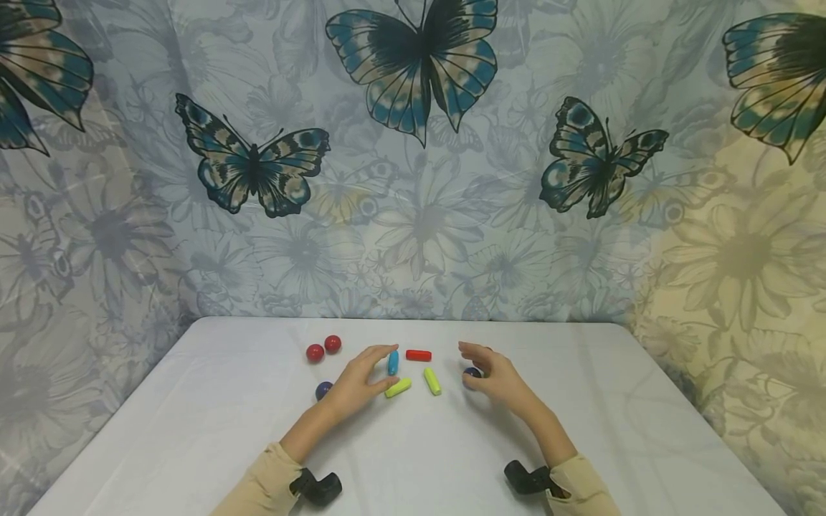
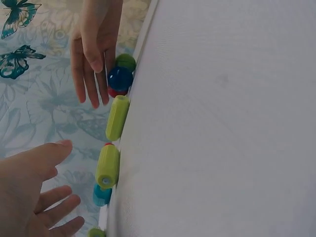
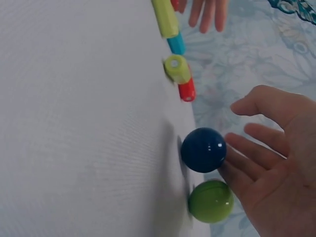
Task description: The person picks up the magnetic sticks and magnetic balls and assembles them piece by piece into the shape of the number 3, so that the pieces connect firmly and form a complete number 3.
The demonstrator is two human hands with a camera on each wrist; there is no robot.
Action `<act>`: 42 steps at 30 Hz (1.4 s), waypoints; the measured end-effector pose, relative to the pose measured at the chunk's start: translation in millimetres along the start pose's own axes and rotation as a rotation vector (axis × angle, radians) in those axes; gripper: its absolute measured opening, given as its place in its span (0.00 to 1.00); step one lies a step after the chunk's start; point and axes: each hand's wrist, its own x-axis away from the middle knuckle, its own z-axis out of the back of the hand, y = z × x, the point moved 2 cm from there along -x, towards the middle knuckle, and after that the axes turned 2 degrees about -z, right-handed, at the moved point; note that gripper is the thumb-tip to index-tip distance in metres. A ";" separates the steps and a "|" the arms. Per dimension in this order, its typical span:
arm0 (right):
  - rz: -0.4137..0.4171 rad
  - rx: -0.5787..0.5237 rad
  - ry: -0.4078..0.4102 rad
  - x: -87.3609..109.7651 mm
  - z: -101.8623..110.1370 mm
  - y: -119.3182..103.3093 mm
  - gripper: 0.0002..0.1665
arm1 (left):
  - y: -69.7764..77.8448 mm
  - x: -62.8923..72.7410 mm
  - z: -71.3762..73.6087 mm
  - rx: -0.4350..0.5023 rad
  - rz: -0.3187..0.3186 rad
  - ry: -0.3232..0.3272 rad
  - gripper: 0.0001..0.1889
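My left hand (image 1: pixel 358 383) hovers over the table with fingers spread and relaxed, holding nothing. Close to its fingertips lie a blue cylinder (image 1: pixel 393 362) and a yellow-green cylinder (image 1: pixel 398 388). Between the hands are a second yellow-green cylinder (image 1: pixel 432 381) and a red cylinder (image 1: pixel 419 355). On the right, my right hand (image 1: pixel 500 380) is loosely curved beside a dark blue ball (image 3: pixel 203 150); whether it touches the ball I cannot tell. A green ball (image 3: pixel 211 201) sits near that palm, hidden in the head view. A red ball (image 2: pixel 117 92) shows partly behind the blue one.
Two red balls (image 1: pixel 315 353) stand at the back left of the white table (image 1: pixel 413 459). Another dark blue ball (image 1: pixel 324 390) is partly covered by my left hand. Behind the table's far edge hangs a butterfly-patterned cloth (image 1: pixel 426 236). Black wrist cameras (image 1: pixel 323 489) sit at both sleeves.
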 end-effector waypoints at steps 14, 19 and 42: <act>0.048 0.042 -0.078 -0.1 6.6 -0.1 0.30 | -7.0 1.2 -6.6 0.130 -0.083 0.026 0.25; 0.036 0.070 -0.109 0.2 4.2 0.6 0.28 | -6.5 2.8 -8.0 0.140 -0.068 0.041 0.22; 0.032 0.139 -0.073 1.1 -3.2 5.7 0.22 | -10.8 4.0 -21.4 0.111 -0.053 -0.002 0.18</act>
